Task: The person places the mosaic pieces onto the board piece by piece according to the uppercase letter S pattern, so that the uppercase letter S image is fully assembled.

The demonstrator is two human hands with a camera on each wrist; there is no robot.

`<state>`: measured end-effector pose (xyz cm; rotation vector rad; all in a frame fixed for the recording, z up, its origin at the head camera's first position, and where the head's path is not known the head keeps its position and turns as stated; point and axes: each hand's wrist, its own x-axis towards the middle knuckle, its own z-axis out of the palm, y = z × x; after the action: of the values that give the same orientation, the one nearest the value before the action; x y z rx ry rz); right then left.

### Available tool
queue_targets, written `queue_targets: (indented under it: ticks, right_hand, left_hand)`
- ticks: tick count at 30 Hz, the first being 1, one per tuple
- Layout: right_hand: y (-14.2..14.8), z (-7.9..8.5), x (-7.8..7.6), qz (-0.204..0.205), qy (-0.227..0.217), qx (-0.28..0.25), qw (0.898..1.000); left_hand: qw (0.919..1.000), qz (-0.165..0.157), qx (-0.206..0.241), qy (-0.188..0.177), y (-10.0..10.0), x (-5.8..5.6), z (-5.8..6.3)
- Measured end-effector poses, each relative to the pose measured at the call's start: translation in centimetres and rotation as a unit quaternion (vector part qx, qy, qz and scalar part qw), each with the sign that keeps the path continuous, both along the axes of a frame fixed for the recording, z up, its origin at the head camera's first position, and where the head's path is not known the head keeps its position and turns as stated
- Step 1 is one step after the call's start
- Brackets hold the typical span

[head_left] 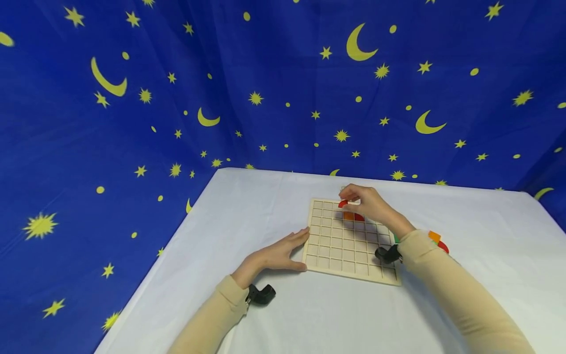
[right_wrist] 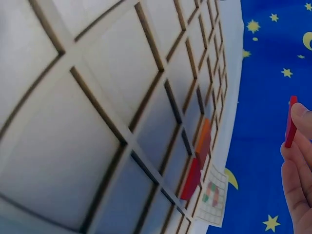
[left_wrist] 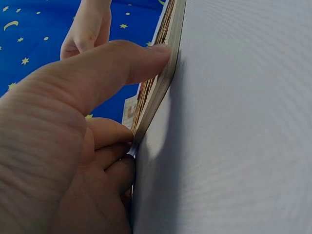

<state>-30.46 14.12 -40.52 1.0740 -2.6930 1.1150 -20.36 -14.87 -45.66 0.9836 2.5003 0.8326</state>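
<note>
while pinching a thin red piece with a curved edge (head_left: 342,203) near the far edge of a pale wooden grid board (head_left: 336,243), seems most at risk of twisting it in the grip of the right hand (head_left: 370,202): grasping by thumb and fingertips only, with little surface to hold. held apart from the board and seen nearly edge-on from the right wrist; could slip, drop across a ridge, or bounce past the board's far edge if squeezed off-centre. could also come down wrongly turned, given the curved edge, and sit askew on the ridges instead of flat in a cell.

might nudge a flat orange piece (head_left: 348,216) or a flat red piece (head_left: 359,217), lying side by side in the far part of the board, with a low fingertip. resting at the board's left edge, released, with the left hand (head_left: 276,251); braced from that side alone, so may let the board pivot on the white-covered counter (head_left: 265,206) if bumped elsewhere.

watch the black wrist camera (head_left: 387,254) above the board's right part: might knock the ridges if lowered. watch, too, the beige sleeve (head_left: 455,290) beside loose orange and red pieces (head_left: 435,237) right of the board, partly hidden; could sweep these away if drawn back low. beyond the board's far edge, might shift a small printed card (right_wrist: 212,197) by overreaching.
</note>
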Motion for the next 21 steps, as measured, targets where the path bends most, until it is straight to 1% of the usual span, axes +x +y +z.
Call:
queue_targets:
  ticks: [6, 10, 13, 17, 21]
  right_hand:
    - [-0.4, -1.0, -0.6, 0.010, -0.006, 0.014, 1.000]
    - [-0.5, -2.1, -0.8, 0.016, -0.004, 0.033, 0.999]
    - [-0.5, -2.7, -0.9, 0.024, 0.000, 0.034, 0.999]
    - [-0.8, -3.0, -1.2, 0.044, -0.004, 0.026, 0.999]
    - [-1.0, -3.1, -1.3, 0.061, -0.027, 0.037, 0.997]
  left_hand:
    - [1.0000, 0.005, -0.002, -0.007, 0.1, 0.0, 0.0]
    - [0.9999, 0.005, 0.005, -0.015, 0.0, 0.0, 0.0]
    - [0.9999, 0.003, 0.007, -0.015, 0.0, 0.0, -0.1]
    - [0.9999, 0.004, 0.005, -0.011, -0.1, 0.0, -0.1]
    - [0.9999, 0.003, 0.006, -0.013, -0.1, -0.1, -0.1]
